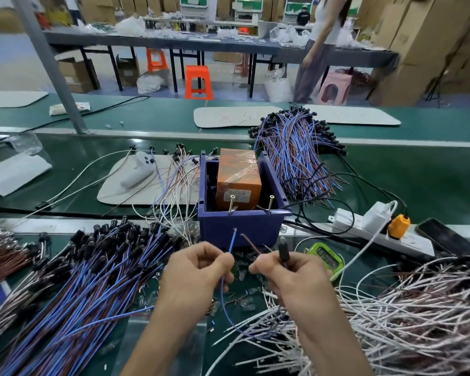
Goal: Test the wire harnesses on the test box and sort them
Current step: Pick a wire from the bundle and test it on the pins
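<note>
Wires, two, are pinched: blue wire point(231, 242) by left hand point(198, 275), brown wire point(251, 243) by right hand point(291, 278), near two brass screws point(231, 203)

orange box point(238, 169) label seemingly illegible, white wires point(418, 321) cropped right

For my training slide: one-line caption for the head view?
Left hand pinches a blue wire, right hand a brown wire, in front of the blue test box.
</note>
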